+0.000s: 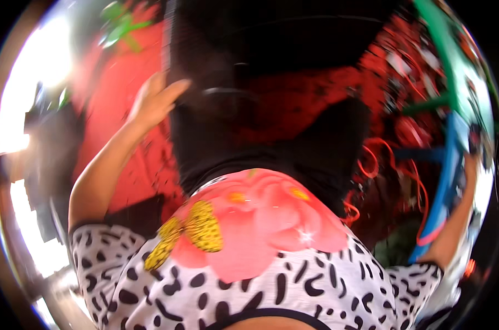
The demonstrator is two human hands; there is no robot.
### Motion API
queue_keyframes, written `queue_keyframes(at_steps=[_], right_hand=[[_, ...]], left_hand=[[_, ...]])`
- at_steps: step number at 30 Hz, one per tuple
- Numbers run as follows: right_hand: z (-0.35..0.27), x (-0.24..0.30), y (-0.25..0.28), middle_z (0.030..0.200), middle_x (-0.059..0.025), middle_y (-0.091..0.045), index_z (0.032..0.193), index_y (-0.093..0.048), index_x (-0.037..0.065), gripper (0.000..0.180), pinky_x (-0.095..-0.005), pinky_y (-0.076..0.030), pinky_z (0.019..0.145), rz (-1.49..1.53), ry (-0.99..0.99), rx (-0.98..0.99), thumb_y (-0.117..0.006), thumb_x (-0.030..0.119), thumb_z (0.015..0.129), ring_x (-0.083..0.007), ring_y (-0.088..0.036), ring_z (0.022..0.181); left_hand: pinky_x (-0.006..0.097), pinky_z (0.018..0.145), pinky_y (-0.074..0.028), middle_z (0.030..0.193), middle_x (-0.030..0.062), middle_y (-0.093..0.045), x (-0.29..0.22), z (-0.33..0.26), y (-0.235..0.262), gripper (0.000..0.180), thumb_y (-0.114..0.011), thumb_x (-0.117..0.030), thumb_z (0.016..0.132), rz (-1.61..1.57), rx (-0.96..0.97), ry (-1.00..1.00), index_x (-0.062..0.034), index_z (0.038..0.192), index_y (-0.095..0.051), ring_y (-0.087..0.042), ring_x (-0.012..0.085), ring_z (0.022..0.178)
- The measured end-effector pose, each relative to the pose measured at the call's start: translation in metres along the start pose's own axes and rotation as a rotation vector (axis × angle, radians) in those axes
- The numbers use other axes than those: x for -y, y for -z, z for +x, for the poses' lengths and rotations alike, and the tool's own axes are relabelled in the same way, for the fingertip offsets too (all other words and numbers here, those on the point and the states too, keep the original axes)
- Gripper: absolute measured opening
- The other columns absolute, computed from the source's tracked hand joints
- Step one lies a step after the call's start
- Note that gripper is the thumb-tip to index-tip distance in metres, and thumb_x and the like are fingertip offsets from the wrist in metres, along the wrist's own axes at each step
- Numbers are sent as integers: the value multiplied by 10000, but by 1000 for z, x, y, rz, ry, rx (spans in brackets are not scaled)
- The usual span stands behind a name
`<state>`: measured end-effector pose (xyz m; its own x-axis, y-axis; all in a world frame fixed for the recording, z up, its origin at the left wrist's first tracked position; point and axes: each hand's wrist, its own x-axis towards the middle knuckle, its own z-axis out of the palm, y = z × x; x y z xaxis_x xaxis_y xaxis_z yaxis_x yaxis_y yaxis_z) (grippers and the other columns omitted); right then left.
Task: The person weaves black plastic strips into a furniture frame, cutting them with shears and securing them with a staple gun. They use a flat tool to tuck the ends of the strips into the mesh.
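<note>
My left hand (155,102) is stretched out at the left, its fingers apart and nothing seen in it. It is nearest to the edge of a large black object (293,41), whose kind I cannot make out; whether they touch is unclear. At the far right my right arm (456,228) reaches forward alongside a blue and green frame. The right hand is small and smeared near the rim, close to something dark (474,137), and its fingers do not show clearly.
Red flooring (117,137) with dark specks lies below. An orange-red cord (392,154) loops at the right, beside the blue frame bar (450,170) and green bar (445,49). Scattered debris lies at the upper right. A bright green object (123,27) is at the upper left.
</note>
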<state>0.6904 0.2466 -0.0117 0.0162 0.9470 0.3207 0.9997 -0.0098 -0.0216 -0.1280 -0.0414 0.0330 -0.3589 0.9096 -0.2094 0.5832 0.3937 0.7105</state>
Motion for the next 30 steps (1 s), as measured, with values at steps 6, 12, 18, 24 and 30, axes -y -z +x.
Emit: queue_keyframes(at_steps=[6,12,18,24,30], right_hand=[[-12,-88,-8,1212,-225,-465,1291,-324,-6,695,-405,-371,931,-392,-77,-124,-640,302,755,-381,-472,1089],[-31,205,18,1048,-89,-599,1135,-531,29,388,-260,-467,718,511,295,-72,-597,249,823,-175,-588,826],[-144,455,23,1120,-152,-549,1123,-523,38,477,-387,-409,888,607,846,380,-643,242,709,-311,-514,1040],[-166,347,3,975,-149,-573,1089,-530,40,427,-382,-446,788,788,557,390,-651,188,706,-304,-549,910],[-191,214,59,811,-126,-605,915,-592,40,190,-304,-494,602,720,-49,-236,-610,36,725,-207,-605,682]], left_hand=[[327,588,-402,685,122,-470,24,-17,21,499,-609,-434,736,122,-144,-32,31,697,-430,-473,154,678],[241,454,-370,646,1,-469,15,-13,27,333,-589,-329,791,207,-118,-86,-10,809,-496,-446,65,553],[400,820,-405,1051,208,-540,-16,5,10,479,-622,-293,786,884,-342,-521,25,1115,-480,-520,354,959],[431,880,-340,999,186,-514,-106,-1,-43,335,-620,-70,678,876,96,-779,16,988,-527,-468,356,960],[385,739,-366,677,129,-531,-112,29,-46,131,-649,-85,591,954,350,-722,-7,620,-548,-507,310,729]])
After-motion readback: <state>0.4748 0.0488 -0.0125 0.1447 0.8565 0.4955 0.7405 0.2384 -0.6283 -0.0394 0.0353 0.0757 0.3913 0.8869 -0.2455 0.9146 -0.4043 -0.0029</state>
